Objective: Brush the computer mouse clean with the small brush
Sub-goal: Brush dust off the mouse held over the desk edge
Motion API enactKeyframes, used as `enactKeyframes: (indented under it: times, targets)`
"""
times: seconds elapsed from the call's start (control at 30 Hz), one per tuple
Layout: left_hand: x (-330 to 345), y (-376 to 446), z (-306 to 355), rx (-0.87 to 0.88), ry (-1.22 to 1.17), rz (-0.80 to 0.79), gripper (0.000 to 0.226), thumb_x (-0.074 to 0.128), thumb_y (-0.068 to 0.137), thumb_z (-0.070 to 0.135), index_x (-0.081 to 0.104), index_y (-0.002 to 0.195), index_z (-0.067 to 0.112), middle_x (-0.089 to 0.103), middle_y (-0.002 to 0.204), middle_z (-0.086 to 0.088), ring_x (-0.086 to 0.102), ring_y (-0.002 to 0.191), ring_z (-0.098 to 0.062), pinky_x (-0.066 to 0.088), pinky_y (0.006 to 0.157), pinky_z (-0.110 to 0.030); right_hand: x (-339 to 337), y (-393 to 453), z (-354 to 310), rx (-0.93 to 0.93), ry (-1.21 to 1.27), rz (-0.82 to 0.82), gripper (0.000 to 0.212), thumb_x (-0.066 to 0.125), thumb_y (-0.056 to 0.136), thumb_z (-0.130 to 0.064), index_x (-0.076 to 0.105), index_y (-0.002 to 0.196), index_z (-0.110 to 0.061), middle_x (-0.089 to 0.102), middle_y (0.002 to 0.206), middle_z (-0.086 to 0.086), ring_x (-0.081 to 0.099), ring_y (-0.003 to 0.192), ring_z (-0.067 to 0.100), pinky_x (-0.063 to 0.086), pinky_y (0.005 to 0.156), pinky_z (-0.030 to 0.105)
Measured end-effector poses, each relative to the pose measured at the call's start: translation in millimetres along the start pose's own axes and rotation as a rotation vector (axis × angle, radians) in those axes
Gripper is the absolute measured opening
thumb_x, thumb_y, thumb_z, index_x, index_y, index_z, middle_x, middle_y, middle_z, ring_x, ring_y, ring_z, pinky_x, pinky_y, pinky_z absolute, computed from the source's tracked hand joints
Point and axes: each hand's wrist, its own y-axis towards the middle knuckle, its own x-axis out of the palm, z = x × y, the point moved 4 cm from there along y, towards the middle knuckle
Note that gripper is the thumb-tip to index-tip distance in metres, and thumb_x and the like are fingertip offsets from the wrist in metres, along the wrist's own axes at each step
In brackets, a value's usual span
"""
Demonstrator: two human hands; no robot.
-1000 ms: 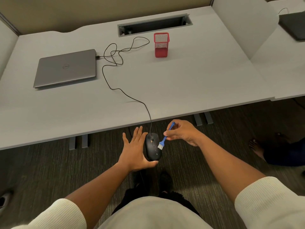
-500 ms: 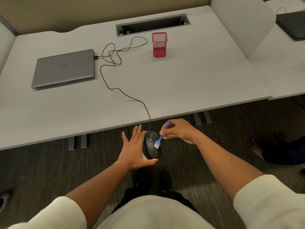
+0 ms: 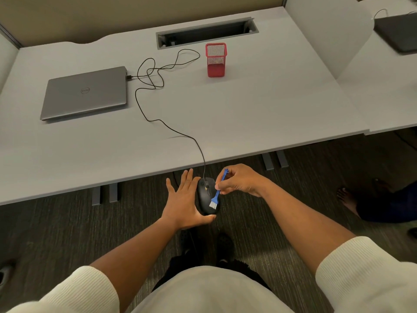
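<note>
A black wired computer mouse (image 3: 204, 196) is held in the air just in front of the desk edge, its top facing me. My left hand (image 3: 184, 203) cradles it from the left, fingers stretched out and thumb under its near end. My right hand (image 3: 240, 180) pinches a small blue brush (image 3: 217, 195) with white bristles. The bristles rest on the mouse's right rear side.
The mouse cable (image 3: 171, 129) runs across the grey desk (image 3: 259, 114) to a shut silver laptop (image 3: 85, 93). A red mesh pen cup (image 3: 216, 59) stands behind, near a cable slot (image 3: 206, 33). Another person's bare feet (image 3: 348, 197) are on the carpet at right.
The brush has swept from the mouse's middle toward its near end, with its handle more upright. My left hand and the mouse stayed in place.
</note>
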Motion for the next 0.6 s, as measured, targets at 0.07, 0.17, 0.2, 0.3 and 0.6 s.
enactKeyframes:
  times: [0.07, 0.17, 0.2, 0.3, 0.6]
  targets:
    - [-1, 0, 1, 0.005, -0.006, 0.005, 0.13, 0.05, 0.059, 0.095, 0.018, 0.158, 0.017, -0.001, 0.169, -0.008, -0.013, 0.154, -0.021, -0.014, 0.116, -0.068, -3, 0, 1, 0.014, -0.11, 0.016, 0.011, 0.077, 0.077, -0.005, 0.072, 0.083, -0.012, 0.075, 0.073, -0.001, 0.075, 0.074, 0.013, 0.059, 0.069, 0.021]
    - [0, 0, 0, 0.002, -0.016, 0.008, 0.129, 0.051, 0.059, 0.095, 0.018, 0.158, 0.018, 0.0, 0.169, -0.008, -0.013, 0.154, -0.021, -0.014, 0.116, -0.068, -12, -2, 2, 0.024, -0.162, 0.053, 0.01, 0.077, 0.077, -0.005, 0.072, 0.082, -0.013, 0.075, 0.073, -0.001, 0.074, 0.072, 0.011, 0.059, 0.069, 0.021]
    - [1, 0, -1, 0.001, -0.01, 0.005, 0.129, 0.05, 0.059, 0.095, 0.018, 0.158, 0.018, -0.001, 0.169, -0.008, -0.013, 0.154, -0.021, -0.014, 0.116, -0.068, -13, -2, 1, 0.021, -0.139, 0.056, 0.011, 0.078, 0.077, -0.005, 0.072, 0.083, -0.013, 0.075, 0.074, 0.0, 0.074, 0.073, 0.012, 0.059, 0.069, 0.021]
    - [4, 0, -1, 0.008, -0.002, 0.002, 0.13, 0.049, 0.06, 0.096, 0.017, 0.158, 0.018, -0.003, 0.169, -0.007, -0.014, 0.154, -0.02, -0.014, 0.116, -0.068, -8, -3, -5, -0.004, -0.032, 0.04, 0.011, 0.079, 0.077, -0.005, 0.073, 0.085, -0.01, 0.076, 0.078, 0.003, 0.075, 0.075, 0.013, 0.057, 0.069, 0.02]
    - [4, -1, -3, 0.007, -0.001, 0.018, 0.13, 0.05, 0.059, 0.096, 0.019, 0.158, 0.018, -0.001, 0.169, -0.008, -0.013, 0.154, -0.02, -0.013, 0.116, -0.069, -15, -3, -5, -0.007, -0.169, 0.168, 0.01, 0.077, 0.079, -0.007, 0.072, 0.082, -0.015, 0.074, 0.078, 0.0, 0.072, 0.072, 0.008, 0.058, 0.068, 0.018]
